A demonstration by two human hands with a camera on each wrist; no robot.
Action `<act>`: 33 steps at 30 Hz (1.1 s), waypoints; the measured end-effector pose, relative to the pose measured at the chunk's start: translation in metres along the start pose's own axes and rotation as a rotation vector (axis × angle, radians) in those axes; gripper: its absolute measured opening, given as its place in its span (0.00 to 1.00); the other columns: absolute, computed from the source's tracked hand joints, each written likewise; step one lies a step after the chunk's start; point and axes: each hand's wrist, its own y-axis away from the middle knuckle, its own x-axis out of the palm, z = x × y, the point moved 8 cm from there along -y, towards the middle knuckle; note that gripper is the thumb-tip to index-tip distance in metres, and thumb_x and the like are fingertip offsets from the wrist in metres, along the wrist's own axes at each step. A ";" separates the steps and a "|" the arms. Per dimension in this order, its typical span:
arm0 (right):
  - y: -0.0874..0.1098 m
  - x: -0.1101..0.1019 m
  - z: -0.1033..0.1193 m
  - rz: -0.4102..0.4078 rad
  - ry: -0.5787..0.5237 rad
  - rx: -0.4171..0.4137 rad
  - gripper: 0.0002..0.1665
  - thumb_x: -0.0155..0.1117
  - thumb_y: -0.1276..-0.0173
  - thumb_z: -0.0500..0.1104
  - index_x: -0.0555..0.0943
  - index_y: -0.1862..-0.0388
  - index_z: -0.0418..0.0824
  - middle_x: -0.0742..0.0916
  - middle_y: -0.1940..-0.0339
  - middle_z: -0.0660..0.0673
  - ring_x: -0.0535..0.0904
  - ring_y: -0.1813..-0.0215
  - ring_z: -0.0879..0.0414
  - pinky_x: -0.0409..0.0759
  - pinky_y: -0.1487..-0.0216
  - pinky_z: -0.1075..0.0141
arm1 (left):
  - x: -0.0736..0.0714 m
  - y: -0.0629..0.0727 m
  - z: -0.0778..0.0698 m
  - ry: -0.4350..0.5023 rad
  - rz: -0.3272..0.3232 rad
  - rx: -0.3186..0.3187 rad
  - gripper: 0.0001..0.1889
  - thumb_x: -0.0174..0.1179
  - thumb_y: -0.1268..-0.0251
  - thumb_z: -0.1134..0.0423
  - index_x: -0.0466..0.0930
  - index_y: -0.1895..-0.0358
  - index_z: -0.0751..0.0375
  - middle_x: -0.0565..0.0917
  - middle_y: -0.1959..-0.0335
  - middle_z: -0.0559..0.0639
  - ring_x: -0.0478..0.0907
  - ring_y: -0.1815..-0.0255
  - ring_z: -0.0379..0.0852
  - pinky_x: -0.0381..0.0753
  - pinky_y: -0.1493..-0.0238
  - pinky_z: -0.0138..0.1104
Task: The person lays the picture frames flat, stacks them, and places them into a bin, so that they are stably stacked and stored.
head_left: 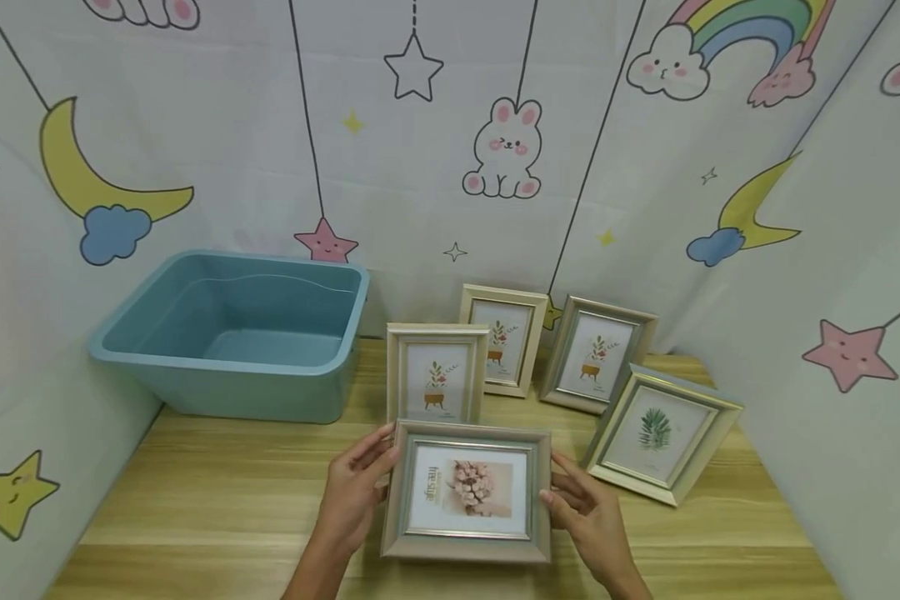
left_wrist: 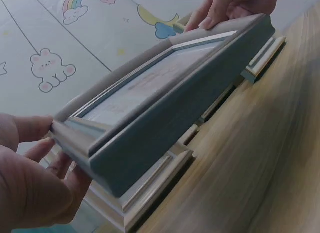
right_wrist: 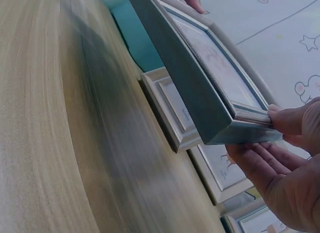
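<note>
Remotely, I'd stick to the side edges (head_left: 540, 467) too: left hand (head_left: 354, 493) and right hand (head_left: 594, 523) pinch this probably stiff, fragile-fronted picture frame (head_left: 471, 490).

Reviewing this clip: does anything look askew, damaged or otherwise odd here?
Yes, mildly: the held picture frame is turned sideways, so the lettering beside its flower photo runs vertically, while the four standing frames are portrait-way up. No spill or damage is visible.

The head camera looks forward and down on a tabletop (head_left: 217, 500); both wrist cameras, close and tilted, look across it, sharing the picture frame (head_left: 465, 492) at the head view's lower centre.
</note>
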 end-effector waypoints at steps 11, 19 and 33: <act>0.003 0.003 -0.031 0.025 0.003 0.300 0.33 0.65 0.36 0.27 0.69 0.33 0.22 0.84 0.51 0.21 0.87 0.63 0.62 0.86 0.64 0.68 | -0.013 0.004 0.017 -0.258 0.440 -0.043 0.47 0.66 0.41 0.74 0.48 0.20 0.65 0.57 0.26 0.77 0.75 0.53 0.44 0.84 0.60 0.33; 0.006 0.015 -0.056 0.137 -0.022 0.404 0.35 0.66 0.33 0.33 0.66 0.30 0.22 0.84 0.48 0.23 0.87 0.60 0.60 0.87 0.63 0.64 | -0.023 0.003 0.033 -0.284 0.498 -0.082 0.51 0.65 0.43 0.79 0.41 0.20 0.68 0.53 0.26 0.81 0.77 0.59 0.43 0.86 0.66 0.39; 0.002 0.023 -0.067 0.122 0.122 0.395 0.30 0.71 0.39 0.31 0.75 0.40 0.20 0.88 0.62 0.32 0.86 0.64 0.58 0.85 0.64 0.70 | -0.030 0.000 0.043 -0.364 0.421 -0.117 0.49 0.63 0.48 0.84 0.46 0.23 0.74 0.55 0.29 0.84 0.80 0.61 0.46 0.87 0.68 0.43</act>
